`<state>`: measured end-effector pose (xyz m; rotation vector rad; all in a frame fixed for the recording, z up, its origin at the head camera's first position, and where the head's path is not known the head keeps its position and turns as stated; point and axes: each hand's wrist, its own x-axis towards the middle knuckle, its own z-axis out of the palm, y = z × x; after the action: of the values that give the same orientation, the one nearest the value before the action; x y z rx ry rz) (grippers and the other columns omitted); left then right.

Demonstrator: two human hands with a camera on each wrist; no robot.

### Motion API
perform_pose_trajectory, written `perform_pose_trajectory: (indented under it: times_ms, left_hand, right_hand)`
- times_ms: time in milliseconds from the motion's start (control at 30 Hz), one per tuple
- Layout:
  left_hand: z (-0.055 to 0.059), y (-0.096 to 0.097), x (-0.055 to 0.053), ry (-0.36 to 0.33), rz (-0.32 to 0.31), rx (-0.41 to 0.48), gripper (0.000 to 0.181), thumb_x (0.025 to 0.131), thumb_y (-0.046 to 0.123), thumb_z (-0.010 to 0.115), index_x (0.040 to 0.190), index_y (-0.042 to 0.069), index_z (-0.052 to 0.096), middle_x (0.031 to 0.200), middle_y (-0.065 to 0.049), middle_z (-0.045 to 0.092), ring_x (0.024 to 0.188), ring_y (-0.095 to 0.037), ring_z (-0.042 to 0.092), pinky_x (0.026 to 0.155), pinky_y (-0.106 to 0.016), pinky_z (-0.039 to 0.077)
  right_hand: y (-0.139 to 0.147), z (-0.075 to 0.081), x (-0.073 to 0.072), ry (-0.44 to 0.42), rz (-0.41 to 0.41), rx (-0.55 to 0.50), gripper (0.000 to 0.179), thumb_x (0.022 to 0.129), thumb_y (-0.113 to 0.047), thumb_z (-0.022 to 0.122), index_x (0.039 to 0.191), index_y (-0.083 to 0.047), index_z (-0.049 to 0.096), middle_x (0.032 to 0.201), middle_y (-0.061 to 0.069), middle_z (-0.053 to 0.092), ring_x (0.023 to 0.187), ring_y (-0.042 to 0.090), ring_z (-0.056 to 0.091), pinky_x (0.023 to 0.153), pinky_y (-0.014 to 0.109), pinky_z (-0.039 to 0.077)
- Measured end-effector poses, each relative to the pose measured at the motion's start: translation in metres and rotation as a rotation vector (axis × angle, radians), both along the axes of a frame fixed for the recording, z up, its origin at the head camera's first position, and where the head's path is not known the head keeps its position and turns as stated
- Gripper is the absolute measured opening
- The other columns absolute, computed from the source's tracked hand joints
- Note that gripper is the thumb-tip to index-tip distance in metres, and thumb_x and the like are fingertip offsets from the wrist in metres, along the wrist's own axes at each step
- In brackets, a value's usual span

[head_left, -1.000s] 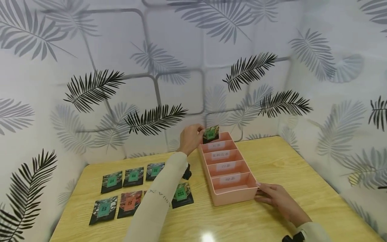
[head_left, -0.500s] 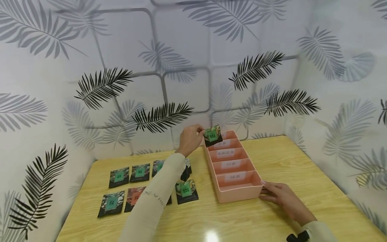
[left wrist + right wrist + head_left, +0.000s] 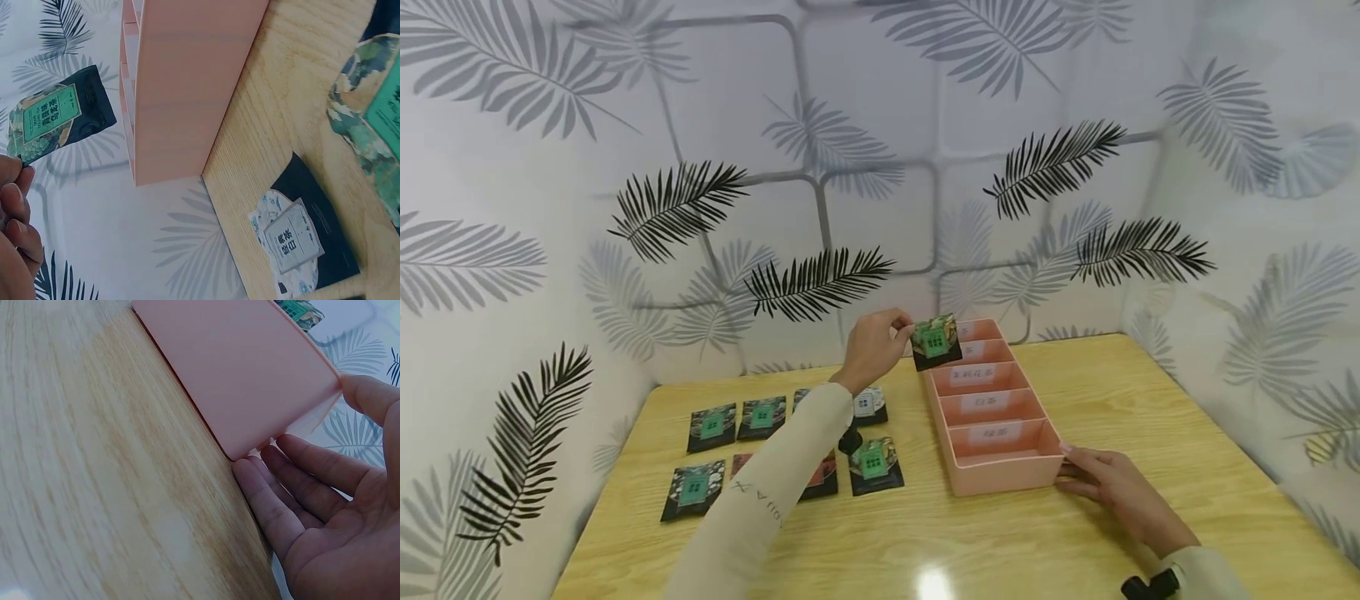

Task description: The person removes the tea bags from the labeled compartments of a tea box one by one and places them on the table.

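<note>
My left hand point(image 3: 874, 348) pinches a black-and-green sachet point(image 3: 936, 342) by its edge, above the far end of a pink divided box point(image 3: 1006, 477). In the left wrist view the sachet point(image 3: 59, 112) is tilted, with its green label showing, and stands apart from the box's side wall. My right hand point(image 3: 1116, 493) holds the box's near right corner. The right wrist view has the thumb at the upper rim and the fingertips point(image 3: 250, 475) low against the side. Each compartment carries a white paper label point(image 3: 994, 432).
Several sachets lie in two rows on the wooden table point(image 3: 917, 533) left of the box, among them a white-labelled one point(image 3: 868, 406) and a green one point(image 3: 876, 465). My left sleeve point(image 3: 775, 492) partly covers them. A leaf-patterned backdrop point(image 3: 880, 217) stands behind.
The pinched sachet has turned to show more of its front and now sits slightly lower, over the far compartments. The head view has shifted left; my right hand stays at the box corner.
</note>
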<state>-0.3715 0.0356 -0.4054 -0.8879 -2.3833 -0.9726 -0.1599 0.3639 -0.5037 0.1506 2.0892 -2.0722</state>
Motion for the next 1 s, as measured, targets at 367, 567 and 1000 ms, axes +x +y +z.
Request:
perform_pose_trajectory:
  times_ms: [367, 567, 1000]
  left_hand:
    - [0.003, -0.033, 0.024, 0.028, -0.026, -0.028, 0.011, 0.095, 0.023, 0.061, 0.097, 0.016, 0.069, 0.088, 0.006, 0.067, 0.044, -0.007, 0.042, 0.051, -0.027, 0.039]
    - [0.003, -0.046, 0.041, 0.013, -0.042, -0.057, 0.011, 0.096, 0.024, 0.06, 0.099, 0.017, 0.068, 0.089, 0.008, 0.066, 0.05, -0.006, 0.045, 0.05, -0.026, 0.039]
    - [-0.014, -0.075, 0.071, 0.003, -0.097, -0.047, 0.009, 0.094, 0.02, 0.062, 0.098, 0.016, 0.07, 0.087, 0.009, 0.067, 0.045, -0.005, 0.042, 0.047, -0.024, 0.038]
  right_hand:
    - [-0.001, -0.002, 0.0, 0.011, 0.03, -0.006, 0.067, 0.098, -0.039, 0.051, 0.134, 0.016, 0.04, 0.122, 0.018, 0.06, 0.11, 0.023, 0.061, 0.093, 0.04, 0.047]
    - [-0.002, 0.001, -0.001, 0.009, 0.038, 0.0, 0.067, 0.099, -0.039, 0.05, 0.135, 0.016, 0.039, 0.121, 0.017, 0.061, 0.11, 0.024, 0.061, 0.093, 0.04, 0.046]
    - [-0.002, -0.002, -0.002, -0.004, 0.02, -0.016, 0.068, 0.098, -0.04, 0.052, 0.135, 0.016, 0.04, 0.12, 0.016, 0.062, 0.108, 0.021, 0.062, 0.092, 0.04, 0.047]
